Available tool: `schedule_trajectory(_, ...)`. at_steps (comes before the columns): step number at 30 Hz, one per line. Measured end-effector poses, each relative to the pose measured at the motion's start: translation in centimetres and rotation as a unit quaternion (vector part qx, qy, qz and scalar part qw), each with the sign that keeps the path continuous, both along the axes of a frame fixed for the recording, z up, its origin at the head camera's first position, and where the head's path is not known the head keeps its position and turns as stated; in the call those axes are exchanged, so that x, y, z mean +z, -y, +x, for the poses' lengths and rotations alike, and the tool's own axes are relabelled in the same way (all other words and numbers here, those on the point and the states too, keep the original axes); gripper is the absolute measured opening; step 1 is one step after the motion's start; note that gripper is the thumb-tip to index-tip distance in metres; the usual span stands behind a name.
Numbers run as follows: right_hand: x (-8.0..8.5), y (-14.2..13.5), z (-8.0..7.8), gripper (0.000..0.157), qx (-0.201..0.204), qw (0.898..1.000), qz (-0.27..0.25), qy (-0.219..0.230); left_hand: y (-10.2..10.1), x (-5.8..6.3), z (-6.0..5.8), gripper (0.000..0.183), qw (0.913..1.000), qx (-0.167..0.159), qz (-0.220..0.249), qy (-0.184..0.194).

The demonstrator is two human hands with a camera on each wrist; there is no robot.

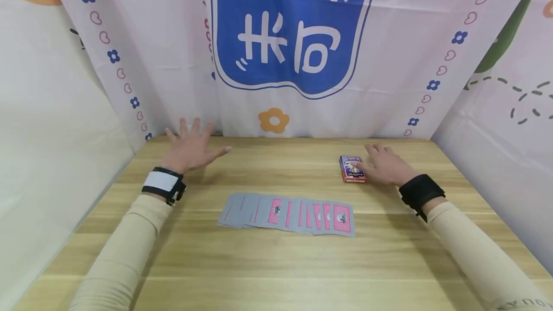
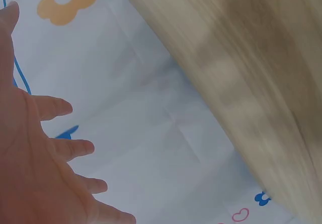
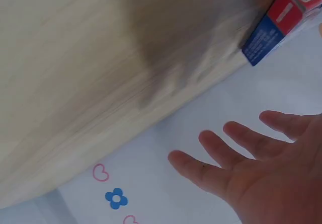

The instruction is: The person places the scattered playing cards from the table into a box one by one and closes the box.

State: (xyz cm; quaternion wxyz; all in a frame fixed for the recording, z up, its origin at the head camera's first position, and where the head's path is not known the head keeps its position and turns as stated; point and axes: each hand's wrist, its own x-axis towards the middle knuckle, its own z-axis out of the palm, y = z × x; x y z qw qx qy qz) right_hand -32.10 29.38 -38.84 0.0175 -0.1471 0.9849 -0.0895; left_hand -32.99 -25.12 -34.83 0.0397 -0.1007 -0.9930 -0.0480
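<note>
A row of playing cards (image 1: 342,218), overlapping and backs up, lies across the middle of the table; the backs are pink with a pale border. Behind its right end lies a small blue and red card box (image 1: 352,169), which also shows as a box (image 3: 282,20) at the top right of the right wrist view. My right hand (image 1: 388,166) hovers just right of the box, fingers extended and thumb overlapping it in the head view. Toward the back left, my left hand (image 1: 188,150) is spread wide above the table and holds nothing.
The wooden table (image 1: 276,272) ends at a hanging white cloth (image 1: 173,71) with a blue emblem, flowers and hearts. More printed cloth (image 1: 505,119) closes off the right side, and a pale cloth (image 1: 47,124) the left.
</note>
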Motion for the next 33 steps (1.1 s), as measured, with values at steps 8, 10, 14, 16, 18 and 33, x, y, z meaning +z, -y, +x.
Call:
schedule_trajectory(8,-0.5,1.8,0.3,0.097,0.001,0.999,0.035,0.028,-0.5,-0.6,0.7,0.112,1.0000,-0.001,-0.006,0.001)
schedule_trajectory(10,-0.9,2.3,0.4,0.103,-0.003,0.998,0.034,0.048,-0.6,-0.8,0.9,0.112,1.0000,-0.001,-0.002,0.007)
schedule_trajectory(14,-1.4,3.1,0.3,0.107,-0.005,0.998,0.032,0.060,-1.2,-0.7,1.2,0.109,0.9995,-0.016,0.020,0.017)
schedule_trajectory(16,-1.5,3.5,0.1,0.106,-0.005,0.998,0.034,0.054,-1.8,-0.5,1.3,0.106,0.9991,-0.028,0.029,0.016)
schedule_trajectory(18,-1.5,3.8,-0.1,0.106,-0.006,0.998,0.035,0.048,-2.4,-0.1,1.5,0.103,0.9987,-0.040,0.031,0.010)
schedule_trajectory(33,1.7,6.8,1.7,0.090,0.040,0.996,-0.085,0.004,-8.1,2.1,4.7,0.096,0.9916,-0.123,0.032,0.022)
